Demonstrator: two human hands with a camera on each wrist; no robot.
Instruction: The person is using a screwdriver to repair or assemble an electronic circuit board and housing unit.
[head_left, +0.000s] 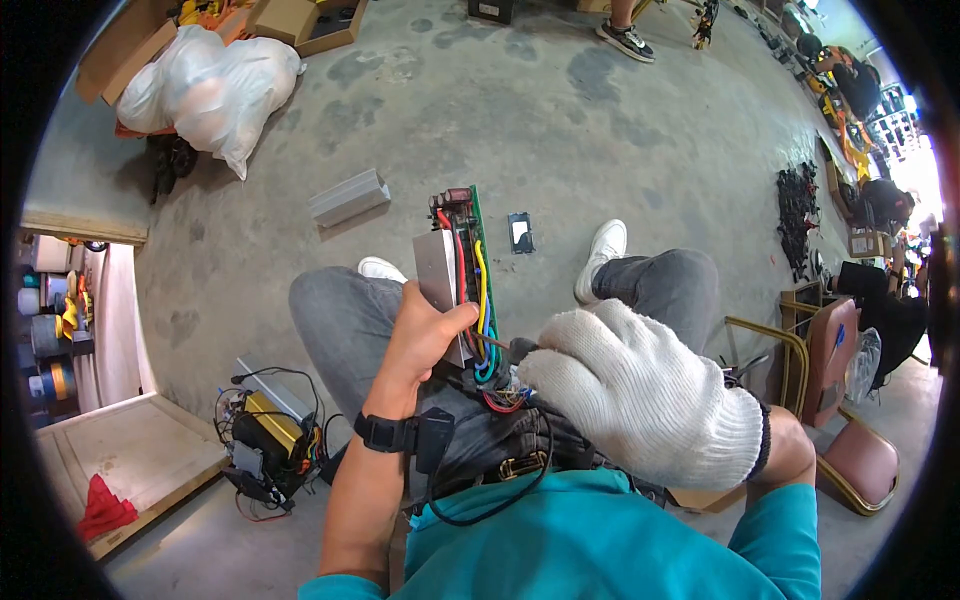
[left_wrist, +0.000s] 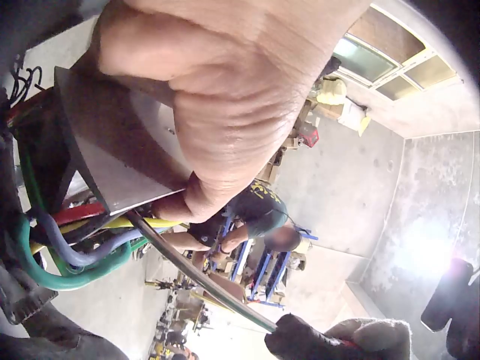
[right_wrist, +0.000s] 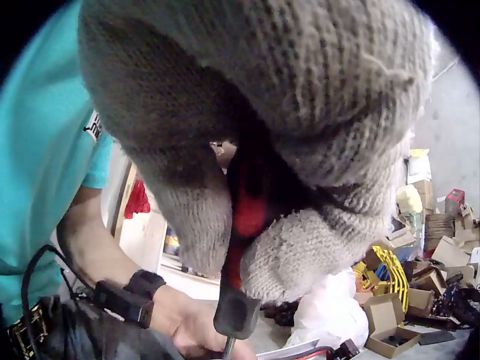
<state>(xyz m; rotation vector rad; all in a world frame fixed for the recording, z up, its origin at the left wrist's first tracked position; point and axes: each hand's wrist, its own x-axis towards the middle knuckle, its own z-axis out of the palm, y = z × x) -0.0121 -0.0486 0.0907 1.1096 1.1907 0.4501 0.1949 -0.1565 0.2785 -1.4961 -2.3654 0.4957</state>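
My bare left hand (head_left: 422,335) grips a circuit board assembly above my lap, its thumb over the edge of a grey metal plate (head_left: 435,262). Behind the plate stands the green board (head_left: 477,215), with red, yellow, blue and green wires (left_wrist: 82,274) looping from its lower end. My right hand (head_left: 640,385), in a white knitted glove, holds a screwdriver with a red and black handle (right_wrist: 249,214). Its metal shaft (left_wrist: 199,276) reaches to the plate's edge beside my left thumb. The tip is hidden behind the plate and wires.
On the floor ahead lie a grey metal housing (head_left: 350,198) and a small black-and-white part (head_left: 521,233). A wired unit with a yellow block (head_left: 268,425) sits at lower left. White plastic bags (head_left: 215,90) stand at upper left, pink-seated chairs (head_left: 832,350) at right.
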